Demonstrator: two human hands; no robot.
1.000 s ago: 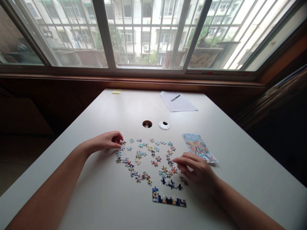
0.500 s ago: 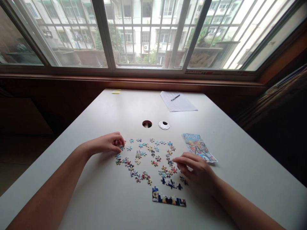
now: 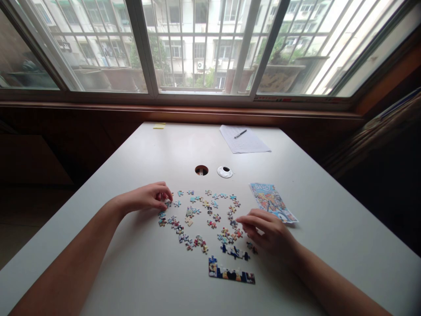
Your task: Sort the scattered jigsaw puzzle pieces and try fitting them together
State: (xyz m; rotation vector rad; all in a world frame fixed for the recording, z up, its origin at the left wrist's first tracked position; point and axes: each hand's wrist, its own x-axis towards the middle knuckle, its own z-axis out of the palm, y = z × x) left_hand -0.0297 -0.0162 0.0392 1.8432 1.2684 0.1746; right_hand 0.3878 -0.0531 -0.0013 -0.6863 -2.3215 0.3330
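Loose jigsaw puzzle pieces lie scattered across the white table. My left hand is at their left edge, thumb and curled fingers closed about one small puzzle piece. At the right side, my right hand rests low with fingers loosely bent and apart, the fingertips beside a puzzle piece; no piece shows in its grip. Nearer to me is a joined corner strip of dark blue pieces with a straight bottom edge. Just above it lies another joined dark blue section.
A colourful picture sheet lies beyond my right hand. Farther back are a round cable hole, its silver cover ring, papers with a pen, and a yellow sticky note. A barred window stands behind the table.
My left fingers have shifted very slightly to the right with the puzzle piece between them. My right hand has stayed where it was.
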